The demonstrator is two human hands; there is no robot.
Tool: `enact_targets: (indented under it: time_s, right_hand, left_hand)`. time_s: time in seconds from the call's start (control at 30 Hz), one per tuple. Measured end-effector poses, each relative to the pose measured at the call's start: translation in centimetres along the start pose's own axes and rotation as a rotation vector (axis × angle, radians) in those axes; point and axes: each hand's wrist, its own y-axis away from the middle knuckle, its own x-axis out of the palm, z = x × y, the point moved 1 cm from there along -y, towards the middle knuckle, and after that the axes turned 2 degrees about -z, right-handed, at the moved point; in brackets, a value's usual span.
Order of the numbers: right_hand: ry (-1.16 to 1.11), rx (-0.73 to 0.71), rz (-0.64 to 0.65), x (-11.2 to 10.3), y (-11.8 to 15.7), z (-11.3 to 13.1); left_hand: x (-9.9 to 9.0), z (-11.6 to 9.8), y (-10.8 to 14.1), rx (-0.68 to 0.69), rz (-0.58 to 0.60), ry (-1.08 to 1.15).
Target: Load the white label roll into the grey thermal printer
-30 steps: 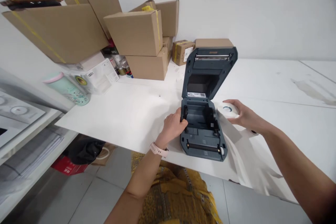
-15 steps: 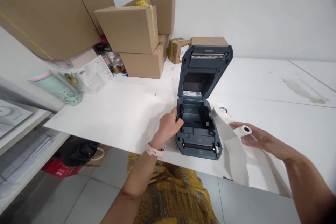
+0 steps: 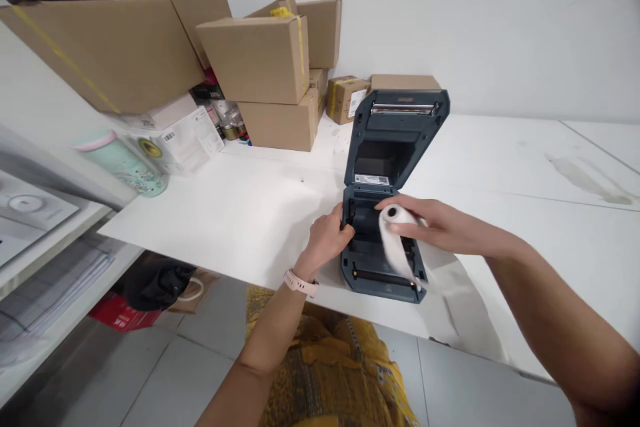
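Observation:
A dark grey label printer (image 3: 373, 285) stands on the white table with its lid (image 3: 387, 123) raised. My left hand (image 3: 331, 238) grips the left side wall of its base, thumb over the rim and fingers outside. A white paper roll (image 3: 395, 223) is held in my right hand (image 3: 440, 223), over the right half of the printer's open bay. The roll's dark core end faces left, and a loose strip hangs from it toward the front roller. Part of the bay is hidden behind the roll and hand.
Cardboard boxes (image 3: 253, 60) are stacked at the back left, and a low box stands behind the printer. A mint tumbler (image 3: 125, 163) leans by a white box (image 3: 187, 143). Loose white paper (image 3: 465, 307) lies right of the printer, reaching the table's front edge. Shelves (image 3: 55, 233) stand at the left.
My right hand has carried the paper roll left, from beside the printer to above its open bay. The left hand keeps its grip on the printer. The view has shifted slightly.

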Motion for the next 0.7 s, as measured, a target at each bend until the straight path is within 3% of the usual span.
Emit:
enact_targets:
  time_s: [0.1,0.27,0.43,0.7]
  right_hand:
    - [0.218,-0.035,0.179,2.6,-3.1,0.3]
    - [0.450,-0.048,0.236,5.4,-3.3,-1.6]
    - [0.468,-0.055,0.209,5.8,-2.7,-0.9]
    - [0.271,-0.176,0.149,5.2,-1.7,-1.2]
  left_hand:
    - [-0.1,0.0,0.1,0.002,0.005,0.003]
    - [-0.1,0.1,0.2,0.021,-0.007,0.040]
    - [-0.3,0.0,0.2,0.028,-0.017,0.064]
    - [0.0,0.2,0.2,0.015,0.000,0.048]
